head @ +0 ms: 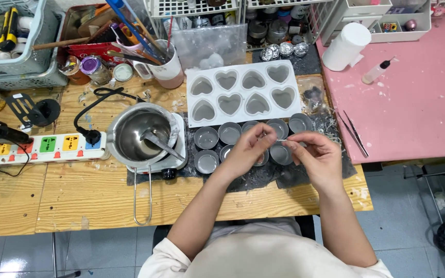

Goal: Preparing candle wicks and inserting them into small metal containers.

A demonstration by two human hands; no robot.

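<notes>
Head view: a person sits at a wooden bench (78,198), both hands raised over a dark mat (289,177).
Left hand: the left hand (247,152) has its fingers (261,133) pinched on one end of a thin white wick (280,140).
Right hand: the right hand (318,157) has its fingers (293,141) pinched on the other end of the same wick, so the fingertips of both hands nearly meet.
Wick: held level in the air between the two hands, above the small metal cups (217,136).
Metal cups: round and grey, set in two rows on the mat, partly hidden under the hands.
Heart mould: a white tray of eight heart-shaped hollows (243,92) lies just behind the cups.
Melting pot: a steel pot (140,134) with a spoon in it sits on a small hot plate to the left of the cups, its wire handle reaching toward the bench edge.
Power strip: a white strip (37,146) with coloured switches lies at the far left.
Pink surface: to the right, a pink surface (413,103) bears tweezers (354,135), a small squeeze bottle (378,72) and a white roll (346,46).
</notes>
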